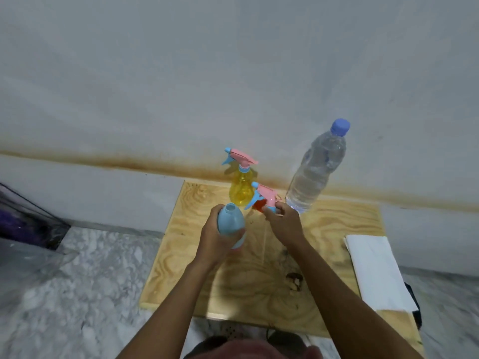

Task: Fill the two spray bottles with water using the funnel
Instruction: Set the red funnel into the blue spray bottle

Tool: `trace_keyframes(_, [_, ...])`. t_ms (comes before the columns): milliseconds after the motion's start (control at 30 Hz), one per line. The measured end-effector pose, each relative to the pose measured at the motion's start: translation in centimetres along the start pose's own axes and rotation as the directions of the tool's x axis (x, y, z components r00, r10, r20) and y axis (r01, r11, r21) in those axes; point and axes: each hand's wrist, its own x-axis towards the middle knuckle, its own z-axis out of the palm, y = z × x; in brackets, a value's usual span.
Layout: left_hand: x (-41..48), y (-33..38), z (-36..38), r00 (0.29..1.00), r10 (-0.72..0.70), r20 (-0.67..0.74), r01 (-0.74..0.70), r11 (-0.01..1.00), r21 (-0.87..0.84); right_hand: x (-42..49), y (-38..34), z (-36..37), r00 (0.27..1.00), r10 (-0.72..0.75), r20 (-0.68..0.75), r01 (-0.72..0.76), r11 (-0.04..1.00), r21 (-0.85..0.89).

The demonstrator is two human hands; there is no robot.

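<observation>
My left hand (216,242) grips a light blue spray bottle (231,222) around its body; its neck is open, with no spray head on it. My right hand (283,224) pinches a pink and blue spray head (264,196), held off the bottle to the right. Behind that head shows a red object (260,204), partly hidden, possibly the funnel. A yellow spray bottle (241,187) with its pink and blue head on stands upright near the back of the wooden board (324,255). A large clear water bottle (315,167) with a blue cap stands at the back right.
A folded white cloth or paper (375,270) lies on the board's right side. The board rests on a marble floor (77,281) against a stained white wall. A dark bag with something purple (23,224) sits at the far left.
</observation>
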Motion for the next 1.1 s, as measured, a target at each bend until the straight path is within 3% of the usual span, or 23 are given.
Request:
trace_keyframes(567, [-0.6,-3.8,1.6,0.995,-0.079,0.055,0.073,0.992,0.104,2.1,7.5,4.0,0.976,0.164,0.143,-0.143,0.979,-0.142])
trace_keyframes(933, [-0.1,-3.7,0.1,0.996,0.017,0.087,-0.037,0.971,0.235,2.4,9.0,5.1,0.981,0.195,-0.004,-0.191,0.955,-0.228])
trace_keyframes(1100, [0.2,-3.6,0.0,0.995,-0.003,0.096,-0.017,0.979,0.204,4.8,6.5,3.3,0.989,0.045,-0.138,-0.09,0.936,-0.34])
